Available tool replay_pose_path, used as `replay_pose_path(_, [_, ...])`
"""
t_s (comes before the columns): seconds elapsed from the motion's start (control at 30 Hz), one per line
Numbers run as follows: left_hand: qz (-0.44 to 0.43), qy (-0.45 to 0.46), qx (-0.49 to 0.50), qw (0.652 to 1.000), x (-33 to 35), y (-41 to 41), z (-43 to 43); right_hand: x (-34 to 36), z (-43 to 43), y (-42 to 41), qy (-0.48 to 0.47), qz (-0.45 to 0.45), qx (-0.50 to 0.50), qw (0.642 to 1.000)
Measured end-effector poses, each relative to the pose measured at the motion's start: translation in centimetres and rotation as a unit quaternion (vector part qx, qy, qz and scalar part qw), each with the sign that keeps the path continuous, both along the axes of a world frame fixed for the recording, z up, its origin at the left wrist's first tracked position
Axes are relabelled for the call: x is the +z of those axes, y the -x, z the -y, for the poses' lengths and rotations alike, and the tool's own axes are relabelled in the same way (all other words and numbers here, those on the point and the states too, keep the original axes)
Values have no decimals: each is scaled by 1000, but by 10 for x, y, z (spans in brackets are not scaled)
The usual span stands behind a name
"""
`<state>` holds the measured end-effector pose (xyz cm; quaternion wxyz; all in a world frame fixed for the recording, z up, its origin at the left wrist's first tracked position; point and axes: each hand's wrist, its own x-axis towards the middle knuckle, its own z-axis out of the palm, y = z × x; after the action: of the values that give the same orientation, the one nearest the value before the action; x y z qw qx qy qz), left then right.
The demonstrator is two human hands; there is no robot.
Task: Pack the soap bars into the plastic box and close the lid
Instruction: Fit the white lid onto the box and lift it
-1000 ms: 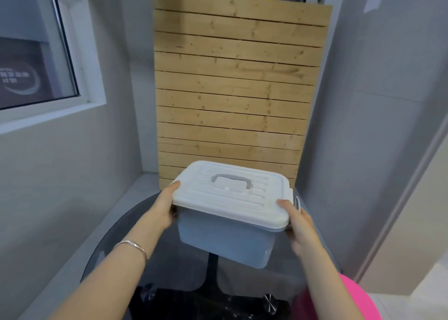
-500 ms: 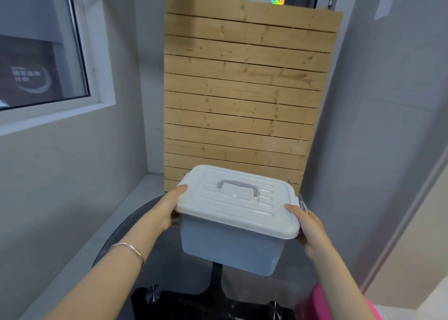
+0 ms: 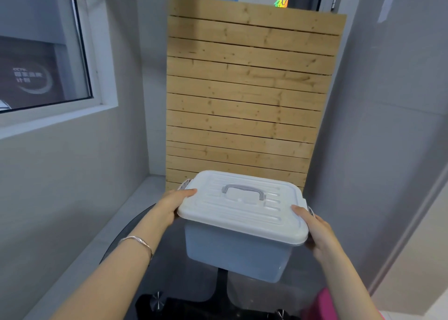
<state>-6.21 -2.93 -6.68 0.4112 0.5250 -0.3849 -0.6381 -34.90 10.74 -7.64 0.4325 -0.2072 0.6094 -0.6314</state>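
A pale blue plastic box [image 3: 238,254] with a white ribbed lid [image 3: 242,208] and a grey handle [image 3: 243,190] is held above a dark round glass table [image 3: 169,281]. The lid sits closed on the box. My left hand [image 3: 173,204] grips the box's left side under the lid rim, thumb on the lid edge. My right hand [image 3: 315,232] grips the right side the same way. No soap bars can be seen; the box's inside is hidden.
A wooden slat panel [image 3: 247,96] leans against the wall behind the table. Grey walls close in left and right, with a window [image 3: 41,60] at the left. A pink object [image 3: 322,302] shows at the bottom right.
The view has tilted and shifted, so box and hands appear a little further right and lower. Both hands keep the same hold on the box.
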Motion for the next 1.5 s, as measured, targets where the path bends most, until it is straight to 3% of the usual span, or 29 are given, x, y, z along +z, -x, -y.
replay_pose_path(0.27, [86,117,44,989,-4,13,-3,1,-1,-2,0,-3,-7,1000])
replay_pose_path(0.4, [175,154,39,972,-5,17,-2,4,-1,-2,-8,-12,-3,1000])
replay_pose_path(0.47, [330,185,17,925,-2,19,-2,4,-2,-1,-7,-12,-1,1000])
replay_pose_path(0.53, [483,262,-6,835,0,28,-5,4,-3,-1,-6,-7,1,1000])
replay_pose_path(0.57, [511,316,-25,799,2,38,-10,4,-4,-1,-6,-4,1,1000])
replay_pose_path(0.63, [498,402,-115,760,10,69,-24,4,-4,-2,-6,1,-2,1000])
replay_pose_path(0.73, [478,436,-273,712,17,125,-40,4,-4,-3,-4,6,-9,1000])
replay_pose_path(0.9, [544,410,-326,656,17,170,-41,0,-4,-2,-2,6,-11,1000])
replay_pose_path(1.07, [573,401,-338,630,9,174,-36,-4,-1,-3,3,-22,-14,1000])
replay_pose_path(1.3, [577,409,-325,628,6,173,-37,1,6,-7,-25,-139,7,990])
replay_pose_path(1.4, [569,411,-321,635,5,173,-37,1,13,-9,-58,-237,22,970])
replay_pose_path(1.5, [569,412,-318,637,5,173,-37,3,16,-11,-79,-276,24,958])
